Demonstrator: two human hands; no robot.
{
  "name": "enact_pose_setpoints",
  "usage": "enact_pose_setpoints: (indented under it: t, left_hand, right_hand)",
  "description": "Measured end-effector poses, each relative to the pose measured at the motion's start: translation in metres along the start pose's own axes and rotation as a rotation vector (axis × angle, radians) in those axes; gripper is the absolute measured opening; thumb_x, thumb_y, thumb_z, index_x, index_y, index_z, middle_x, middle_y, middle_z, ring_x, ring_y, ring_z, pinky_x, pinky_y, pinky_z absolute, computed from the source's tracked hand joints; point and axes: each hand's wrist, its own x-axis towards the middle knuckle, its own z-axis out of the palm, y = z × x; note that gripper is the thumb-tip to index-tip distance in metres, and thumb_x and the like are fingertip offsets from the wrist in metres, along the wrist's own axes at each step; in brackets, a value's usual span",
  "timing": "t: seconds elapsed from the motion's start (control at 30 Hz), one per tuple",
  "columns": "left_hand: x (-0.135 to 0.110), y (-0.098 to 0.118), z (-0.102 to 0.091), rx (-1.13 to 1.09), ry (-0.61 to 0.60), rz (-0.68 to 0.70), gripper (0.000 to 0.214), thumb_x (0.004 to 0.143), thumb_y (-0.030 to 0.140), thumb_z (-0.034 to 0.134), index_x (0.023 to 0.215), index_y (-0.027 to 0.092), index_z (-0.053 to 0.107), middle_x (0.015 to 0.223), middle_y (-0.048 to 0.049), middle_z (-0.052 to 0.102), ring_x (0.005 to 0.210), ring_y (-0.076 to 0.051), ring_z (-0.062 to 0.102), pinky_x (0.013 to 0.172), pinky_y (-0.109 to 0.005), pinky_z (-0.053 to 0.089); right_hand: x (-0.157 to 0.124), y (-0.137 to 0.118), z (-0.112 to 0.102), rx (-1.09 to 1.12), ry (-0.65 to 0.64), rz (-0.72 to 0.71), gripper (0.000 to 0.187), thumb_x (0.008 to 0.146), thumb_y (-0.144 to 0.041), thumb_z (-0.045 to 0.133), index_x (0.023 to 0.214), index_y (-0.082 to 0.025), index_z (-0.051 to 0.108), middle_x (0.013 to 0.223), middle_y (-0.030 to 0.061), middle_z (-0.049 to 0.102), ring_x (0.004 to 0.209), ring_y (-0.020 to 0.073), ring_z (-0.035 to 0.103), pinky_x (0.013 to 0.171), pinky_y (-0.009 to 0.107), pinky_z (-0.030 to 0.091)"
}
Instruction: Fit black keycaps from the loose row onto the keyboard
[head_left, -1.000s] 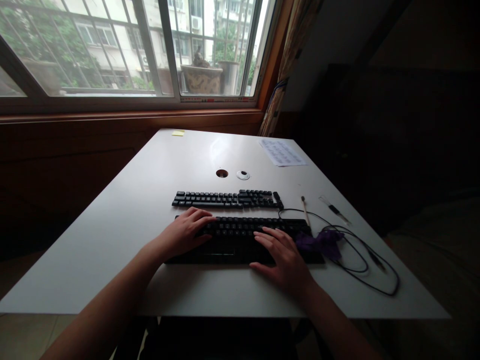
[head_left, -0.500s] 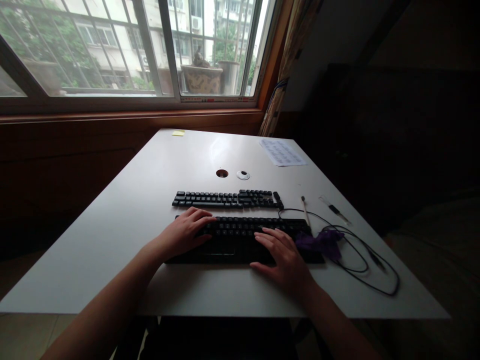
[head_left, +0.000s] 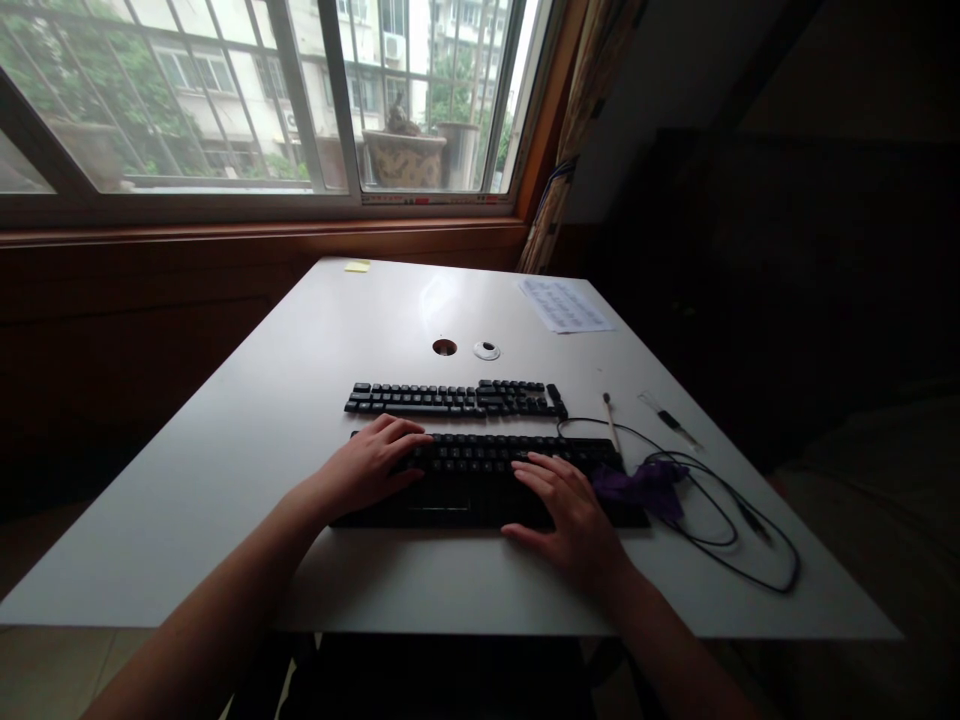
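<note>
A black keyboard (head_left: 450, 497) lies near the front of the white table (head_left: 225, 480). Keys fill its back rows, while its front part looks dark and bare of keys. My left hand (head_left: 377, 458) rests over its left end, fingers stretched toward the back row. Over the right half lies my right hand (head_left: 559, 508), fingers spread, the fingertips at the keys. Behind the keyboard, loose black keycaps (head_left: 420, 400) are laid out in rows. A purple cloth (head_left: 645, 487) is bunched on the keyboard's right end, beside my right hand.
A black cable (head_left: 787, 560) loops across the right side. Near it lie a thin brush-like stick (head_left: 610, 420) and a keycap puller-like tool (head_left: 670, 420). Farther back are a table hole (head_left: 444, 347), its white cover (head_left: 487, 351), printed paper (head_left: 566, 305) and yellow sticky notes (head_left: 357, 266).
My right hand's fingers have shifted very slightly to the right and back over the keys. My left hand stays in the same place.
</note>
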Motion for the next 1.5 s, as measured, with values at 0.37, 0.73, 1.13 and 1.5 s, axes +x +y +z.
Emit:
enact_pose_setpoints:
  t: [0.37, 0.73, 1.13, 1.5]
  left_hand:
    - [0.000, 0.000, 0.001, 0.002, -0.007, -0.015, 0.045, 0.097, 0.032, 0.068, 0.140, 0.027, 0.057, 0.135, -0.0095, 0.063, 0.120, -0.029, 0.057, 0.103, -0.048, 0.055]
    - [0.000, 0.000, 0.000, 0.004, -0.010, -0.015, 0.043, 0.098, 0.032, 0.067, 0.139, 0.027, 0.057, 0.135, -0.0092, 0.063, 0.120, -0.029, 0.056, 0.103, -0.049, 0.054]
    - [0.001, 0.003, -0.002, -0.008, -0.001, -0.011, 0.043, 0.097, 0.031, 0.067, 0.139, 0.028, 0.058, 0.134, -0.0087, 0.064, 0.118, -0.030, 0.057, 0.101, -0.049, 0.055]
    - [0.001, 0.004, -0.001, -0.018, 0.013, -0.008, 0.042, 0.097, 0.031, 0.067, 0.138, 0.027, 0.059, 0.134, -0.0096, 0.064, 0.118, -0.029, 0.057, 0.101, -0.050, 0.055]
  right_hand:
    - [0.020, 0.011, -0.018, 0.103, 0.178, 0.237, 0.037, 0.103, -0.027, 0.053, 0.139, -0.031, 0.054, 0.139, 0.0089, 0.060, 0.136, 0.0294, 0.054, 0.118, 0.055, 0.044]
    - [0.108, 0.062, 0.018, -0.054, -0.033, 0.249, 0.035, 0.101, -0.020, 0.042, 0.130, -0.023, 0.062, 0.133, 0.0096, 0.068, 0.131, 0.0262, 0.057, 0.115, 0.048, 0.044]
    - [0.144, 0.081, 0.040, -0.128, -0.235, 0.263, 0.033, 0.102, -0.022, 0.040, 0.125, -0.023, 0.065, 0.136, 0.0119, 0.068, 0.143, 0.0273, 0.048, 0.115, 0.051, 0.038]
    - [0.165, 0.094, 0.051, -0.153, -0.275, 0.242, 0.033, 0.103, -0.020, 0.042, 0.126, -0.024, 0.065, 0.137, 0.0110, 0.068, 0.145, 0.0272, 0.046, 0.115, 0.052, 0.037]
